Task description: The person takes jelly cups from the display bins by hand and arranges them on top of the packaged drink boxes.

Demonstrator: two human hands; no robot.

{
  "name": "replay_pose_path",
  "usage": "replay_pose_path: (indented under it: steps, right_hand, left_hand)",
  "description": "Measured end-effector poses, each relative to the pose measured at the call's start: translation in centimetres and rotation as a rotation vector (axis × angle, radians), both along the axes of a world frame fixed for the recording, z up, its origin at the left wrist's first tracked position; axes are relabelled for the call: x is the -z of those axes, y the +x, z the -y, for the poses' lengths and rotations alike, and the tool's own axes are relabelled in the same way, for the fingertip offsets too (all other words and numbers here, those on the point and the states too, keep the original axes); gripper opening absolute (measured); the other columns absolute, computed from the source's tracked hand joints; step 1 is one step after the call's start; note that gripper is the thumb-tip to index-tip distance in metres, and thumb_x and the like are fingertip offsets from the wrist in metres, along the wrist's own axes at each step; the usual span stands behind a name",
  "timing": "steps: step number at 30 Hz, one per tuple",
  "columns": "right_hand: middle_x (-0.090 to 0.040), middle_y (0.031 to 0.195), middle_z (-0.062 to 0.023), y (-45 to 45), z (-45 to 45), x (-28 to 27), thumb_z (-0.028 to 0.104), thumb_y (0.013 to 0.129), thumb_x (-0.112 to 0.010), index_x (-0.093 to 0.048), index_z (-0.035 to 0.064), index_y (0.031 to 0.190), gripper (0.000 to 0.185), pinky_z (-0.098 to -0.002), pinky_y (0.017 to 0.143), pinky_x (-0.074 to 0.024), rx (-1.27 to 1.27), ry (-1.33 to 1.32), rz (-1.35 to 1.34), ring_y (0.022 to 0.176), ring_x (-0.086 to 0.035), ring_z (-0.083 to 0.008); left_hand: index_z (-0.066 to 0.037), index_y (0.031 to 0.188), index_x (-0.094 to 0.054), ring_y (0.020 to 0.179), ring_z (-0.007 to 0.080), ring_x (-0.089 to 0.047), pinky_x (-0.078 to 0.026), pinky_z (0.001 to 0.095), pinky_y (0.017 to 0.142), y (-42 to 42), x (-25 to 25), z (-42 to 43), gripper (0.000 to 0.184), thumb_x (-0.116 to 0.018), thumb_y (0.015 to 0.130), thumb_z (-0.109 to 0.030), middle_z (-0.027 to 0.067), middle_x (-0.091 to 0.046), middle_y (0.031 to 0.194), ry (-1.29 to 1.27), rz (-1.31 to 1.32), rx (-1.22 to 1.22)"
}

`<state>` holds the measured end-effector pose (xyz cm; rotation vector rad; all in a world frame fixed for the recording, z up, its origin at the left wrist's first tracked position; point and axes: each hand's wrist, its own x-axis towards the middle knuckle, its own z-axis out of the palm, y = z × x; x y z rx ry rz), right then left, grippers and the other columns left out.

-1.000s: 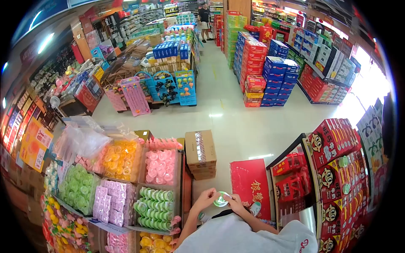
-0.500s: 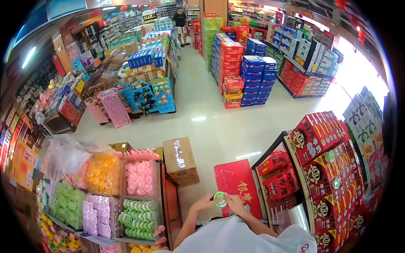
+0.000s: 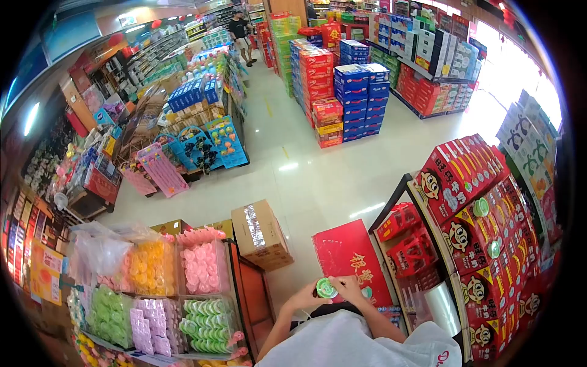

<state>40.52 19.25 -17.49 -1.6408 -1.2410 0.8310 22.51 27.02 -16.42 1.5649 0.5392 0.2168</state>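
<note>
In front of my shirt, a small cup with a round green-and-white lid (image 3: 326, 288) is held between both hands, lid facing up. My left hand (image 3: 304, 299) wraps around its left side. My right hand (image 3: 347, 290) has its fingers closed against the cup's right edge; the exact grip of its fingertips is partly hidden. Just past the right hand, a second green-and-white round item (image 3: 367, 292) shows over the red carton (image 3: 345, 244); I cannot tell whether it rests there.
To the left stand clear bins of pink (image 3: 200, 269), orange (image 3: 151, 269) and green-and-white packs (image 3: 206, 327). A brown cardboard box (image 3: 263, 235) sits on the floor. Red milk cartons (image 3: 455, 168) are stacked at right. A person (image 3: 240, 37) stands in the far aisle.
The view has turned and tilted slightly, shifting the aisle displays left and up. Both hands still hold the cup, which appears slightly farther right. The far person's pose differs.
</note>
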Motion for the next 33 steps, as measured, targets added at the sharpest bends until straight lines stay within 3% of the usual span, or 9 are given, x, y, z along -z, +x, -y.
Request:
replay_pose_path:
  steps: [2, 5, 7, 13, 17, 19, 23, 28, 33]
  right_hand:
    - [-0.04, 0.045, -0.0065, 0.5, 0.2, 1.2, 0.03, 0.091, -0.061, -0.058, -0.003, 0.061, 0.045, -0.032, 0.041, -0.03, 0.018, 0.002, -0.002, 0.044, -0.037, -0.0053]
    - [-0.046, 0.048, -0.0168, 1.0, 1.5, 1.8, 0.031, 0.089, -0.063, -0.06, -0.0031, 0.063, 0.044, -0.0381, 0.042, -0.0321, 0.055, 0.058, 0.072, 0.038, -0.043, -0.0185]
    - [-0.045, 0.047, -0.0162, 1.7, 2.3, 1.3, 0.03, 0.088, -0.065, -0.057, -0.0023, 0.059, 0.044, -0.0378, 0.04, -0.0306, 0.07, 0.053, 0.087, 0.037, -0.042, -0.0195]
    - [-0.044, 0.044, -0.0117, 3.9, 5.6, 2.9, 0.025, 0.086, -0.068, -0.052, 0.0002, 0.052, 0.046, -0.0354, 0.038, -0.0283, 0.205, 0.122, 0.076, 0.035, -0.039, -0.0164]
    - [-0.043, 0.042, -0.0095, 6.4, 7.4, 2.2, 0.022, 0.086, -0.069, -0.051, 0.0008, 0.05, 0.045, -0.0343, 0.038, -0.0283, 0.258, 0.177, 0.06, 0.035, -0.038, -0.0144]
    - [-0.043, 0.043, -0.0065, 7.3, 8.2, 0.7, 0.019, 0.086, -0.069, -0.05, -0.0005, 0.051, 0.044, -0.0314, 0.04, -0.0291, 0.329, 0.087, -0.02, 0.04, -0.037, -0.0092]
    - [-0.04, 0.043, -0.0047, 9.5, 9.0, -1.7, 0.019, 0.086, -0.069, -0.049, -0.0005, 0.052, 0.044, -0.0315, 0.04, -0.0265, 0.395, 0.146, 0.004, 0.04, -0.035, -0.0087]
    - [-0.04, 0.045, -0.0019, 13.0, 10.4, 0.0, 0.016, 0.087, -0.068, -0.047, -0.0006, 0.052, 0.044, -0.0301, 0.041, -0.025, 0.568, 0.173, -0.084, 0.044, -0.034, -0.0049]
    - [-0.043, 0.055, -0.0041, 18.1, 12.3, -0.2, 0.007, 0.086, -0.064, -0.048, -0.0023, 0.058, 0.034, -0.0296, 0.046, -0.0278, 0.753, 0.348, -0.02, 0.051, -0.039, -0.0104]
  left_hand:
    - [-0.004, 0.132, -0.047, 0.106, 0.0157, -0.054, -0.046, 0.0316, 0.091, 0.3, 0.4, 0.1, 0.069, -0.081, 0.074, -0.017, 0.0068, -0.059, 0.118, -0.004, 0.025, 0.003]
    - [-0.005, 0.132, -0.047, 0.104, 0.0152, -0.055, -0.046, 0.0318, 0.09, 1.0, -0.5, 0.8, 0.068, -0.081, 0.075, -0.015, 0.0063, -0.059, 0.117, -0.025, -0.036, 0.03]
    - [-0.003, 0.132, -0.047, 0.101, 0.0173, -0.055, -0.045, 0.0319, 0.089, 1.9, -0.3, 1.1, 0.074, -0.083, 0.073, -0.028, 0.0084, -0.059, 0.115, -0.045, -0.033, 0.052]
    - [-0.004, 0.13, -0.049, 0.103, 0.015, -0.056, -0.046, 0.0299, 0.09, 5.4, -1.0, 2.0, 0.064, -0.08, 0.075, -0.014, 0.0052, -0.061, 0.114, -0.06, -0.117, 0.209]
    - [-0.004, 0.132, -0.048, 0.103, 0.0148, -0.055, -0.045, 0.0305, 0.09, 8.5, 0.5, 3.2, 0.066, -0.081, 0.075, -0.015, 0.0054, -0.06, 0.115, -0.056, -0.059, 0.256]
    - [-0.002, 0.132, -0.044, 0.111, 0.0194, -0.055, -0.043, 0.034, 0.095, 10.1, 0.4, 3.7, 0.076, -0.083, 0.073, -0.03, 0.0116, -0.059, 0.12, -0.072, -0.012, 0.278]
    - [-0.002, 0.132, -0.044, 0.11, 0.02, -0.055, -0.044, 0.0344, 0.095, 13.1, -1.3, 4.8, 0.076, -0.083, 0.073, -0.028, 0.0117, -0.059, 0.121, -0.132, -0.051, 0.27]
    - [-0.002, 0.129, -0.048, 0.109, 0.02, -0.057, -0.045, 0.0344, 0.094, 17.8, -4.4, 6.8, 0.07, -0.083, 0.072, -0.023, 0.0116, -0.058, 0.123, -0.045, -0.158, 0.16]
    - [-0.002, 0.125, -0.053, 0.108, 0.0256, -0.053, -0.044, 0.0338, 0.093, 23.8, -0.2, 7.8, 0.063, -0.082, 0.071, -0.018, 0.0118, -0.053, 0.113, 0.25, 0.094, 0.16]
